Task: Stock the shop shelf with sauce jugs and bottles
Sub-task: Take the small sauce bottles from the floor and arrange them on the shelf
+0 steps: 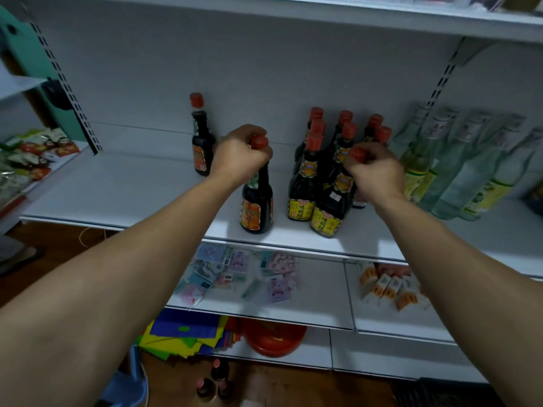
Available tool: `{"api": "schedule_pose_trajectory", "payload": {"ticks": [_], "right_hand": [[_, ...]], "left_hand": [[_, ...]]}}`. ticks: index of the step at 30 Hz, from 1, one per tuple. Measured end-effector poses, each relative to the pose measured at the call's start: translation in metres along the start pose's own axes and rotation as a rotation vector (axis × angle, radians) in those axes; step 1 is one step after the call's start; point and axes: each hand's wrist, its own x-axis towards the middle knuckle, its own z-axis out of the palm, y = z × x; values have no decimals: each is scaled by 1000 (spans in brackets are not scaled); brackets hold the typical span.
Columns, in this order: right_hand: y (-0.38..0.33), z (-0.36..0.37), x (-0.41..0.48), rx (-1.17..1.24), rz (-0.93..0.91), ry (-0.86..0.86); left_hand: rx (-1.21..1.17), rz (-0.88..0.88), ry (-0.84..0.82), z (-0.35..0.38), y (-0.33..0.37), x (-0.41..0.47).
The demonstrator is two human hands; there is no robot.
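Observation:
My left hand grips the red-capped neck of a dark sauce bottle that stands near the front edge of the white shelf. My right hand grips the neck of another dark bottle with a yellow label, standing at the front of a cluster of several like bottles. One more dark bottle stands alone at the back, left of my left hand.
Several clear glass bottles fill the shelf's right part. Snack packets lie on the neighbouring shelf at left. Below are small packets, cartons, a red basin, and three bottles on the floor.

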Motion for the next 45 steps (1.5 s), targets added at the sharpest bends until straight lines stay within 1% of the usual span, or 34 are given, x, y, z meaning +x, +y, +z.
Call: {"api": "schedule_pose_trajectory", "payload": {"ticks": [3, 5, 8, 10, 12, 15, 19, 30, 34, 41, 43, 45], "right_hand": [[10, 8, 1, -9, 19, -71], [18, 10, -4, -47, 26, -109], [35, 11, -15, -127, 15, -192], [45, 12, -19, -171, 36, -229], [51, 14, -21, -152, 55, -234], [56, 17, -15, -138, 45, -230], [67, 23, -3, -76, 44, -221], [92, 36, 20, 15, -77, -273], [101, 40, 22, 28, -63, -261], [103, 38, 26, -27, -67, -270], [99, 35, 20, -55, -74, -211], [90, 29, 12, -51, -124, -65]], "left_hand": [[69, 19, 42, 7, -11, -3], [93, 27, 37, 11, -17, -7], [20, 20, 25, 16, -27, -15], [-12, 7, -22, 22, -36, -19], [-9, -14, -46, 27, -44, -23], [19, -34, -9, 33, -50, -25], [-26, -70, -2, 36, -58, -24], [-102, -77, 6, 49, -60, -16], [-120, -83, 4, 54, -60, -12], [-133, -89, 4, 53, -59, -12], [-118, -85, -4, 53, -58, -13], [-128, -84, -20, 50, -57, -13]]}}
